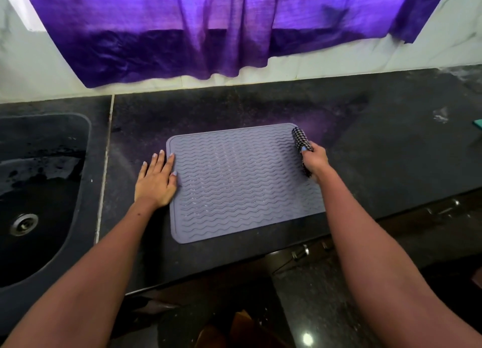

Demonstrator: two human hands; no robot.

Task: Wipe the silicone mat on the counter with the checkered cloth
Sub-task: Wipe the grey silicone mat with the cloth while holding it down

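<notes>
While the left hand (pixel 156 179) lies flat, the right hand's (pixel 314 159) grip bunches the checkered cloth (pixel 301 139) on the wavy-ribbed grey mat (pixel 240 183).

Checkered cloth (pixel 301 139) — right hand (pixel 315 159), mat (pixel 234 183)

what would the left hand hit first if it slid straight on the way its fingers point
Nothing close: the left hand lies flat at the silicone mat's left edge, fingers aimed at the wall. Bare counter lies ahead, then probably the purple curtain.
</notes>
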